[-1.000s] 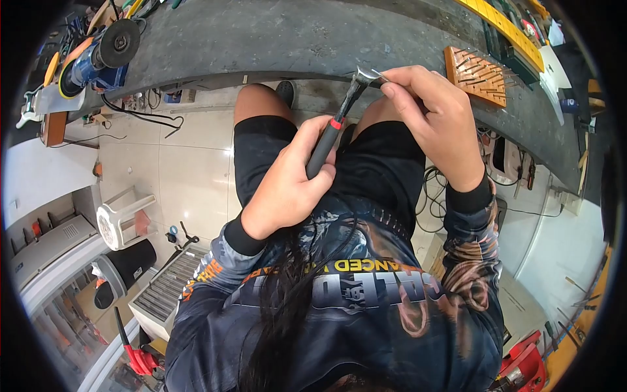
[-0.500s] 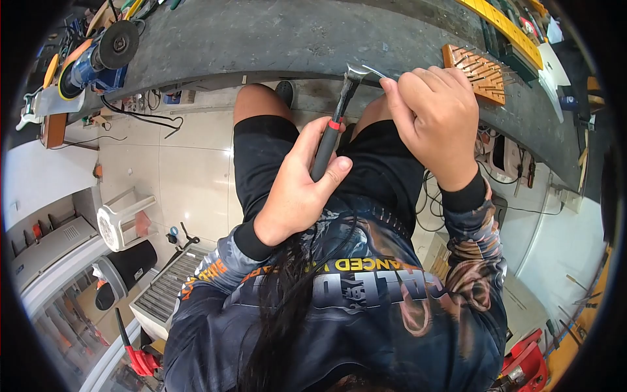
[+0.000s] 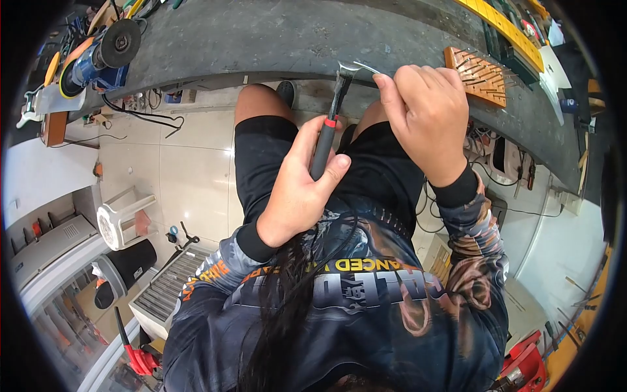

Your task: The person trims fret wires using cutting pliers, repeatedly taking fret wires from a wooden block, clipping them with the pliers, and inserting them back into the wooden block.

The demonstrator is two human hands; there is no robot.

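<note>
My left hand (image 3: 297,186) is wrapped round the dark grey handle of a chisel-like tool (image 3: 322,150) with a red collar. It points up toward the bench edge, and its dark shank ends in a flared, shiny metal tip. My right hand (image 3: 428,114), closed in a pinch, grips a thin metal rod (image 3: 367,68). The rod's far end meets the flared tip. The part of the rod inside my fingers is hidden. Both hands are over my lap, at the near edge of the dark workbench (image 3: 274,39).
A wooden block with upright pins (image 3: 486,81) stands on the bench at right, near a long yellow bar (image 3: 506,29). At left lies a blue grinder with a dark disc (image 3: 119,44). Below are a white stool (image 3: 117,222) and a black bin (image 3: 134,264).
My right hand with the rod has shifted left and slightly up. The tool's tip has swung a little left, while my left hand stays nearly in place.
</note>
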